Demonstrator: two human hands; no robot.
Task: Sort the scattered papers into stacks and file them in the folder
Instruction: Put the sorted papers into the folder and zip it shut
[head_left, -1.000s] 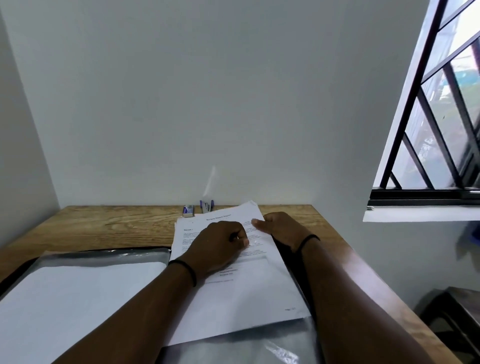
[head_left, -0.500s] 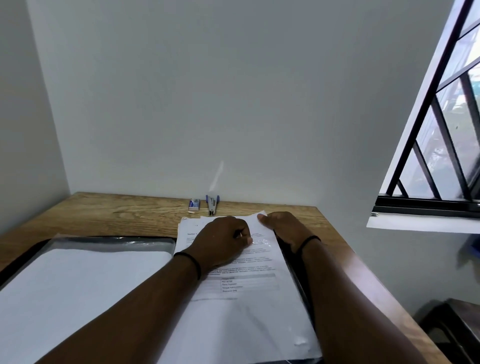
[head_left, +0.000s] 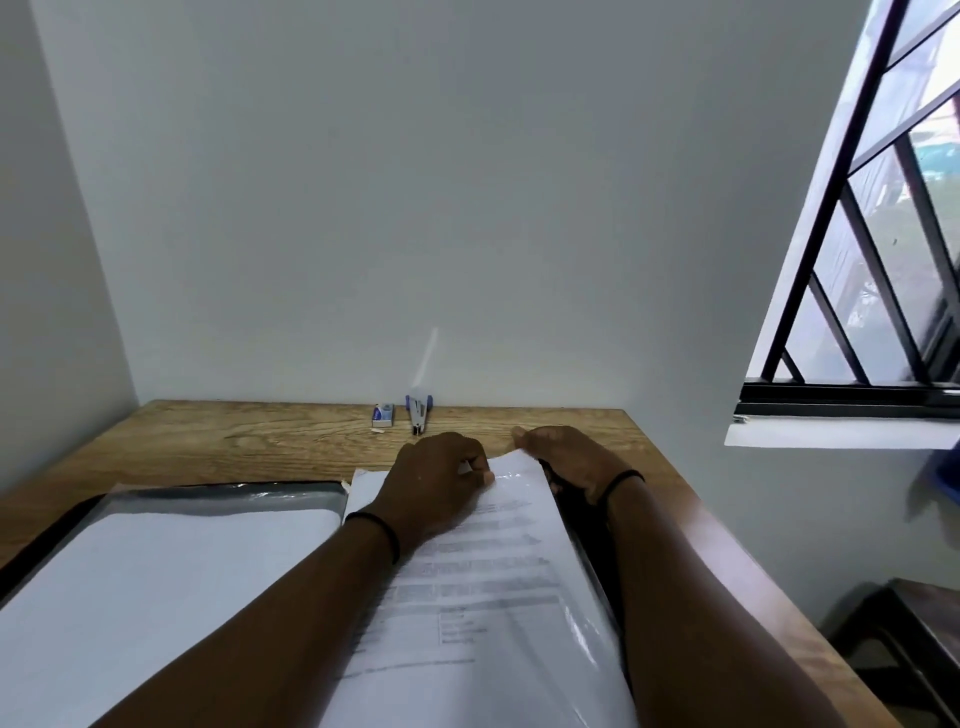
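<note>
Pale bare walls meet in a corner behind a wooden surface (head_left: 249, 441), with a barred window (head_left: 883, 249) and its white sill (head_left: 831, 434) on the right. Against the back wall lie a small blue-and-white box (head_left: 383, 414) and, just beside it, a blue stapler (head_left: 418, 413), both well apart from the paperwork. An open folder (head_left: 218, 493) with clear plastic sleeves covers the near part of the surface; its left sleeve holds a blank white sheet (head_left: 156, 582). On the right half lies the printed paper (head_left: 493, 597), its text blurred, with a glossy plastic film over its right edge. The left hand (head_left: 441, 480) rests on the far end of this paper with fingers curled, thumb and fingertips pinching at the top edge of paper and film; exactly which layer it grips cannot be told. The right hand (head_left: 566, 457) lies at the paper's far right corner, fingers curled over the edge, apparently holding the sleeve's rim. Both wrists carry a thin black band (head_left: 387, 530). Both forearms cross the lower view and hide part of the paper and the folder's spine. A dark stool or frame (head_left: 909, 639) stands on the floor at the lower right.
</note>
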